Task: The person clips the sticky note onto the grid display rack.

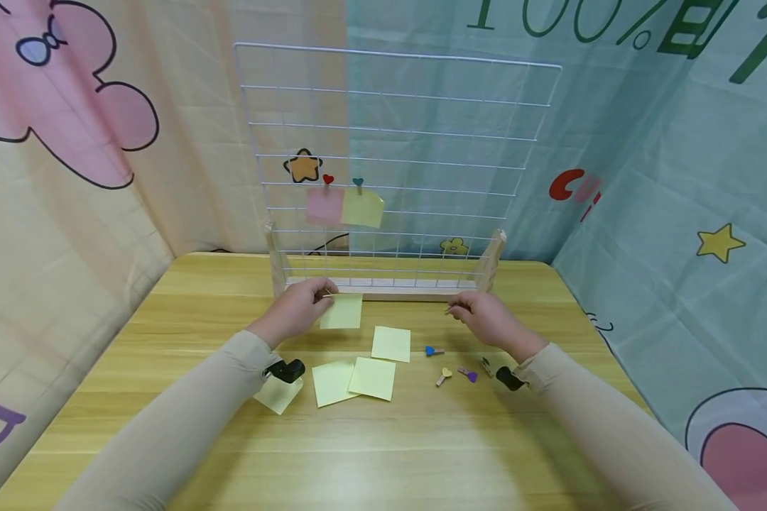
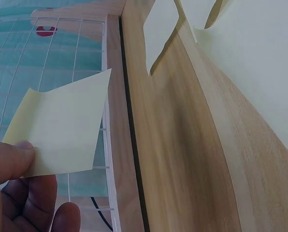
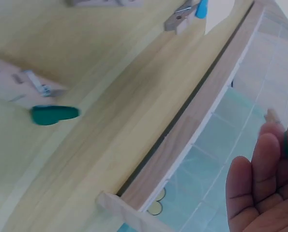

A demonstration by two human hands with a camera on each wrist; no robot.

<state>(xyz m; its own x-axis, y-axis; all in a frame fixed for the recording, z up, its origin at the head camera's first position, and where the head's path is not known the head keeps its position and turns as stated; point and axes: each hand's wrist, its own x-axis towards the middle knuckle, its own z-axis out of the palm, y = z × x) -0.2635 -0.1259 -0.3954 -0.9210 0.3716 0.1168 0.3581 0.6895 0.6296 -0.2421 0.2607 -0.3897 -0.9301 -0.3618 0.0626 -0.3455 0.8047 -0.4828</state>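
Note:
My left hand (image 1: 299,309) pinches a pale yellow sticky note (image 1: 344,312) by its edge, thumb on top, low in front of the wire grid rack. The left wrist view has the same note (image 2: 66,130) with one side curling. My right hand (image 1: 491,323), near the rack's right foot, pinches a small wooden clothespin (image 3: 272,116) between thumb and fingers; a bit of green shows there, the rest hidden by the fingers. On the grid hang a pink note (image 1: 324,209) under a red heart clothespin (image 1: 328,180) and a yellow note (image 1: 362,209) under a teal one (image 1: 358,182).
The rack's wooden base (image 1: 415,292) stands at the table's back. Several yellow notes (image 1: 391,344) lie mid-table, two overlapping (image 1: 373,380). Right of them are blue (image 1: 431,351), yellow (image 1: 446,373) and purple (image 1: 470,375) clothespins, and a green one (image 3: 54,115). Printed curtains (image 1: 645,213) surround the table.

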